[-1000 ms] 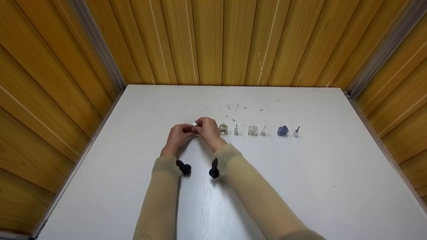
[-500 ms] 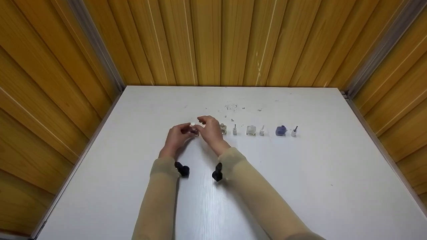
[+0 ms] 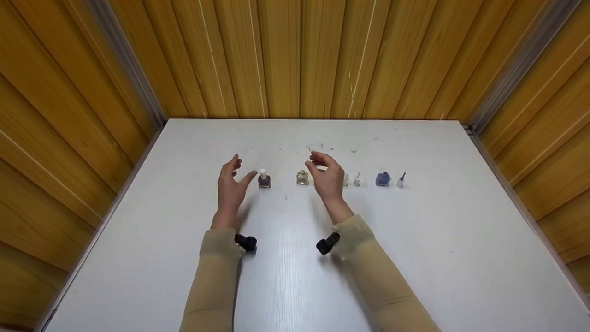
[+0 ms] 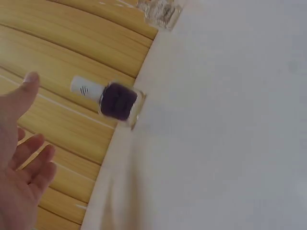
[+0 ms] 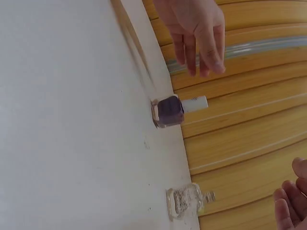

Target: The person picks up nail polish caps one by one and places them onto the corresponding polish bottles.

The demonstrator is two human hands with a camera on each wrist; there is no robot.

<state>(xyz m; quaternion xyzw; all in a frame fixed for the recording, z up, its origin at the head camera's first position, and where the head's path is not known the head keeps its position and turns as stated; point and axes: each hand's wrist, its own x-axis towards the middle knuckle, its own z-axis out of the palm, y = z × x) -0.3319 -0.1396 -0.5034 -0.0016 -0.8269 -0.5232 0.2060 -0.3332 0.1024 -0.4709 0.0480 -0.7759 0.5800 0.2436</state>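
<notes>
A dark purple nail polish bottle (image 3: 264, 181) with a white cap (image 4: 87, 88) on stands upright on the table. Just left of it my left hand (image 3: 232, 188) is raised, thumb and fingers spread, holding nothing. My right hand (image 3: 330, 182) hovers beside an uncapped glitter nail polish bottle (image 3: 302, 178); its fingers are loosely bent, and nothing shows between them in the right wrist view. Behind that hand a clear nail polish bottle (image 3: 346, 180) is partly hidden. A white brush cap (image 3: 356, 180) stands to the right of it.
Farther right stand an open blue-violet nail polish bottle (image 3: 382, 179) and its white brush cap (image 3: 400, 181), brush up. Small dark specks mark the white table (image 3: 286, 258) behind the row. Wood-look panel walls (image 3: 281, 60) enclose the back and sides.
Both hands have let go of the dark purple bottle, now capped, and moved apart: the left hand leftward, the right hand rightward, now covering the brush cap beside the glitter bottle.
</notes>
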